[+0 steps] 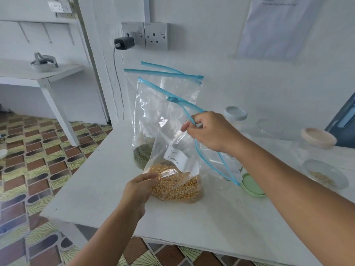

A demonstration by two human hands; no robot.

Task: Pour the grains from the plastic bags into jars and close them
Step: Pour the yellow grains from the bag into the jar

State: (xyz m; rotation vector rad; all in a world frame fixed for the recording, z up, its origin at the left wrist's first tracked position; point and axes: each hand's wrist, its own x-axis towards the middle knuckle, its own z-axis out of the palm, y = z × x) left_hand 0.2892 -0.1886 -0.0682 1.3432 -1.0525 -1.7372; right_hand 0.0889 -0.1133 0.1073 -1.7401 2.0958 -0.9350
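Observation:
A clear zip bag of yellow corn kernels (175,186) stands on the white table (107,204), its blue zip strip partly open. My right hand (209,131) pinches the open blue rim at the bag's top. My left hand (138,191) holds the bag's lower left side by the kernels. Behind it stands a second zip bag with green grains (142,154) at its bottom. A glass jar with a white lid (235,114) stands at the back right. A green lid (250,186) lies on the table under my right forearm.
A beige lid (318,138) and a clear dish holding a few grains (324,176) sit at the right. Wall sockets with a black charger (124,43) are behind the bags. The table's left edge drops to a patterned floor (28,160).

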